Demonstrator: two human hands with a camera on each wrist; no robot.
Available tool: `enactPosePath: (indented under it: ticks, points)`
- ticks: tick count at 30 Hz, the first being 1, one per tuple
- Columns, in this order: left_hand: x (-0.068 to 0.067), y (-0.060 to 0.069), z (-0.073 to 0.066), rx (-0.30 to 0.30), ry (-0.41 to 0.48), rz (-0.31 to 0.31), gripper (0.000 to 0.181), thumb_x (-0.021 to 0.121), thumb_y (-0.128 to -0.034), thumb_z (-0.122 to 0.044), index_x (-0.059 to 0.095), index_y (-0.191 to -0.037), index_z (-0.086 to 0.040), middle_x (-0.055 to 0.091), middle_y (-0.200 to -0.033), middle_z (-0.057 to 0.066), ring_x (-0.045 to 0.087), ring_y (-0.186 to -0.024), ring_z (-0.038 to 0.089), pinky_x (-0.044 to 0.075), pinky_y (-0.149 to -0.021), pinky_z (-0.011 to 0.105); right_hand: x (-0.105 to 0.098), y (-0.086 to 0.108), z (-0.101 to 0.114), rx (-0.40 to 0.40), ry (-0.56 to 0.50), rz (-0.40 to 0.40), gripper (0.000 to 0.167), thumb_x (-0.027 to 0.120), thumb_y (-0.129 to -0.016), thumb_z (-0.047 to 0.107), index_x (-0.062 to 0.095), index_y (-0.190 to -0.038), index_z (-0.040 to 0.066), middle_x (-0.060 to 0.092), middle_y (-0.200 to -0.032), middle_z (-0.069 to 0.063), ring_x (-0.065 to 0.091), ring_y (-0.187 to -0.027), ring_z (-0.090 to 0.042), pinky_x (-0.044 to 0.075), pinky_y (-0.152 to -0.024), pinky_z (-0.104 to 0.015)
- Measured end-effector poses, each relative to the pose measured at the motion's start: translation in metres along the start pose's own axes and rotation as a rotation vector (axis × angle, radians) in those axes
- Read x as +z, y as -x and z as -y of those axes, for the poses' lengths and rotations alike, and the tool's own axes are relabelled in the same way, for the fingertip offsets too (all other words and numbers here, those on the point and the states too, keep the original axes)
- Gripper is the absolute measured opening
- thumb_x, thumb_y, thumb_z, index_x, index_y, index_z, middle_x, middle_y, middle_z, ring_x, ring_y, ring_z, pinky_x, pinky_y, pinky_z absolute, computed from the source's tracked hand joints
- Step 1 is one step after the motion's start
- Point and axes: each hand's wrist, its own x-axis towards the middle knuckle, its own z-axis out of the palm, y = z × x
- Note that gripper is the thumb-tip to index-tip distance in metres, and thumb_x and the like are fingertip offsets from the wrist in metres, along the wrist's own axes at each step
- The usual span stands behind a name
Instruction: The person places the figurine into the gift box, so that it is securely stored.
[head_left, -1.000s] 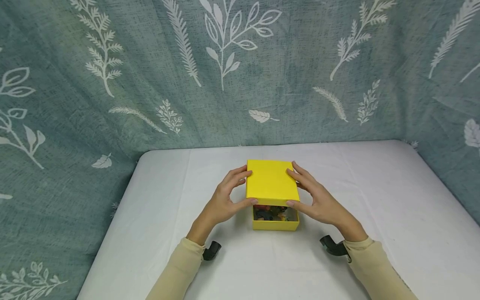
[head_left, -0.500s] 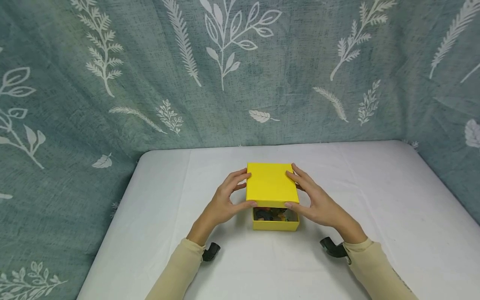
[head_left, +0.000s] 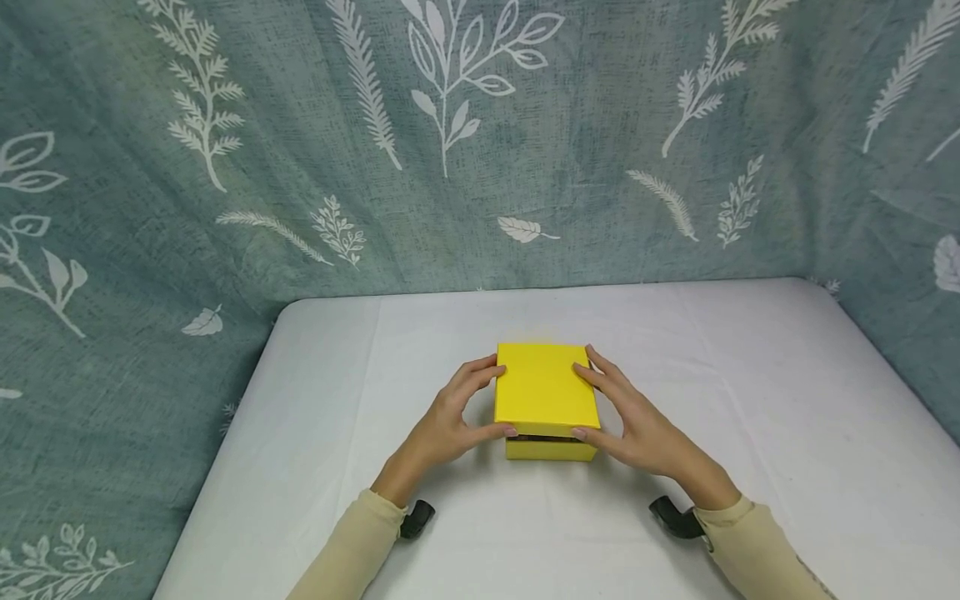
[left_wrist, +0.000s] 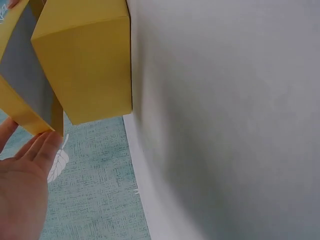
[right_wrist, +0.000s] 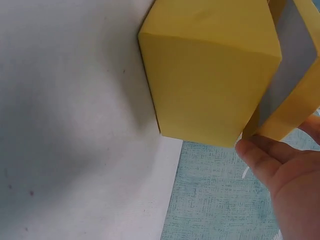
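Both hands hold a yellow box lid [head_left: 546, 385] just above a yellow box base [head_left: 551, 450] on the table. The left hand [head_left: 451, 418] grips the lid's left side, thumb at the front edge and fingers along the side. On the opposite side the right hand [head_left: 636, 414] grips it likewise. A narrow dark gap shows between lid and base at the front; what lies inside is hidden. In the left wrist view the lid's grey inner face [left_wrist: 25, 70] shows, apart from the base's wall [left_wrist: 90, 70]. The right wrist view shows the base [right_wrist: 210, 85] beneath the tilted lid.
A white cloth covers the table [head_left: 337, 375]. Behind it hangs a green curtain [head_left: 585, 150] with white leaf prints. A dark curved wrist mount sticks out from the left sleeve [head_left: 360, 533], and another from the right sleeve [head_left: 750, 542].
The lid has come down and toward the person, with both hands still on it. The opening at the front has shrunk to a thin gap, and the dark, colourful contents no longer show.
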Motion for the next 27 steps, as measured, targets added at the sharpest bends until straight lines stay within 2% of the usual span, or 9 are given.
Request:
enactPosePath:
  ticks: [2,4,11,17,27]
  points:
    - [0.001,0.000,0.000,-0.008,-0.016,0.006,0.076,0.083,-0.0793,-0.022,0.044,-0.144,-0.011,0.038,-0.151,0.009,0.041,-0.139,0.023,0.044,-0.108,0.037,0.001,0.000,-0.001,-0.002,-0.006,-0.001,0.080,0.076,-0.086,0.021,0.033,-0.151,0.005,0.010,-0.163,-0.016,0.027,-0.144,-0.043,0.031,-0.108,-0.065]
    - [0.001,0.001,0.001,-0.022,-0.022,0.012,0.077,0.083,-0.0792,-0.024,0.044,-0.144,-0.011,0.038,-0.151,0.008,0.041,-0.139,0.022,0.043,-0.109,0.036,0.001,0.000,-0.002,0.004,-0.013,0.005,0.080,0.076,-0.086,0.021,0.033,-0.151,0.005,0.010,-0.163,-0.016,0.024,-0.145,-0.044,0.030,-0.108,-0.067]
    - [0.002,0.002,0.001,-0.067,-0.031,0.035,0.077,0.082,-0.0797,-0.027,0.043,-0.145,-0.012,0.036,-0.153,0.006,0.042,-0.139,0.021,0.042,-0.110,0.036,0.004,0.000,-0.005,0.033,-0.028,0.022,0.081,0.075,-0.087,0.024,0.031,-0.153,0.008,0.007,-0.164,-0.013,0.021,-0.146,-0.043,0.028,-0.109,-0.068]
    - [0.003,0.001,0.002,-0.092,-0.024,0.063,0.078,0.082,-0.0796,-0.028,0.043,-0.145,-0.014,0.034,-0.153,0.007,0.044,-0.136,0.022,0.042,-0.110,0.033,0.005,0.001,-0.008,0.018,-0.015,0.016,0.081,0.076,-0.087,0.023,0.031,-0.153,0.008,0.006,-0.165,-0.012,0.018,-0.148,-0.042,0.027,-0.110,-0.067]
    - [0.006,-0.001,-0.003,-0.138,-0.071,0.109,0.080,0.082,-0.0802,-0.030,0.041,-0.147,-0.012,0.031,-0.155,0.008,0.045,-0.136,0.024,0.043,-0.109,0.033,0.002,0.002,-0.013,-0.014,-0.011,0.023,0.082,0.076,-0.086,0.020,0.030,-0.153,0.005,0.008,-0.163,-0.020,0.020,-0.146,-0.045,0.029,-0.107,-0.068]
